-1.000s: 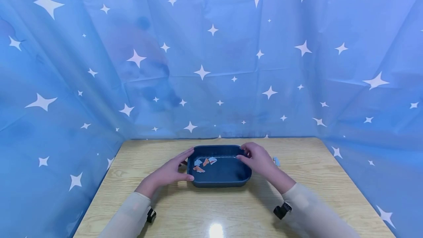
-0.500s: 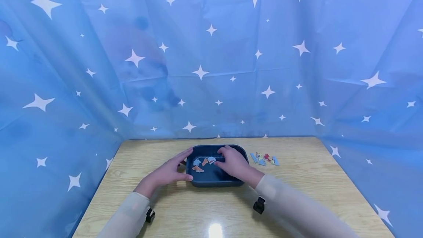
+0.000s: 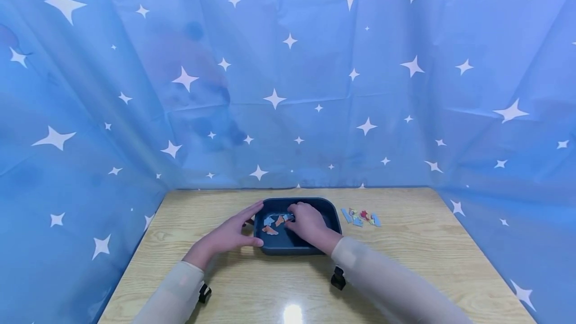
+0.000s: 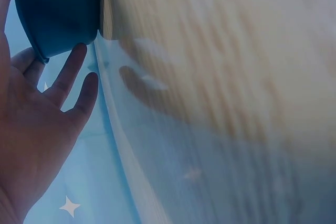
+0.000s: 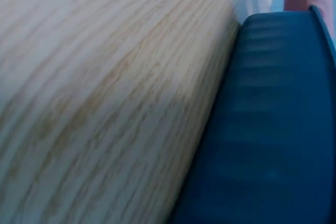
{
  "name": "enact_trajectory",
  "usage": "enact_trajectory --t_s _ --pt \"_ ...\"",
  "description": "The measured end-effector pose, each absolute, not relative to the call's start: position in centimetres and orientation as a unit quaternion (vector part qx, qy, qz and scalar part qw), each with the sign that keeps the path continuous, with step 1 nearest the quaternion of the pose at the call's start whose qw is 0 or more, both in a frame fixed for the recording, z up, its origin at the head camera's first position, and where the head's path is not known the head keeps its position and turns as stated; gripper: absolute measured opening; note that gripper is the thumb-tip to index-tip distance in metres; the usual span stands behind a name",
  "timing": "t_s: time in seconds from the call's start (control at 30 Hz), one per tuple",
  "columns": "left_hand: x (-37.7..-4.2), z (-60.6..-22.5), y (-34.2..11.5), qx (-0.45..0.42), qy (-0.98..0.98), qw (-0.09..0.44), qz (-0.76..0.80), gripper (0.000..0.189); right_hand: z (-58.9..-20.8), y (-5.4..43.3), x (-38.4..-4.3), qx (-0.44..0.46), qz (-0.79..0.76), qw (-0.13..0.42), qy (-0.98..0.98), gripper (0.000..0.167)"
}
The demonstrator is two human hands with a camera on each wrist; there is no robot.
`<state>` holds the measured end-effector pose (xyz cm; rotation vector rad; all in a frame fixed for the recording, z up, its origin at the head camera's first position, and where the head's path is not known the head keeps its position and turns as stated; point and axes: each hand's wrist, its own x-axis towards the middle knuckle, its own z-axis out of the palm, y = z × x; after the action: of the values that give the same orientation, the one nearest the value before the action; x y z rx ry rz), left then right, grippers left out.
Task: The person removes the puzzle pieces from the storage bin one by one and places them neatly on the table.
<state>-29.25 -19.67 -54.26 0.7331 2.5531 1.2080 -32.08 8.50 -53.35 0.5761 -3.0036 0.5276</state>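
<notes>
Inside the tray (image 3: 297,251), the right hand (image 3: 307,221) is among pieces (image 3: 270,230), grip unclear; the left hand (image 3: 231,232), outspread, touches its left end.

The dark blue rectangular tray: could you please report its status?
Left hand touching left end of tray; right hand inside, beside small flat orange and blue pieces, grip unclear. No obstruction visible.
</notes>
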Motion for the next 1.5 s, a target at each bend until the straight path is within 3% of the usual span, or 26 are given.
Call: enact_trajectory --t_s 0.47,1.3,1.5 --pt "-29.2 -54.2 -19.6 0.243 0.868 0.116 0.417 0.103 -54.2 8.1 -32.3 0.225 0.130 0.032 -0.965 0.027" --pt "-28.9 -54.0 -19.5 0.245 0.869 0.113 0.415 0.102 -55.4 10.0 -33.2 0.216 0.237 -0.012 -0.947 0.019" --pt "-29.1 -54.0 -19.5 0.241 0.872 0.112 0.411 0.103 -53.3 10.3 -32.0 0.233 0.252 -0.011 -0.939 0.020"
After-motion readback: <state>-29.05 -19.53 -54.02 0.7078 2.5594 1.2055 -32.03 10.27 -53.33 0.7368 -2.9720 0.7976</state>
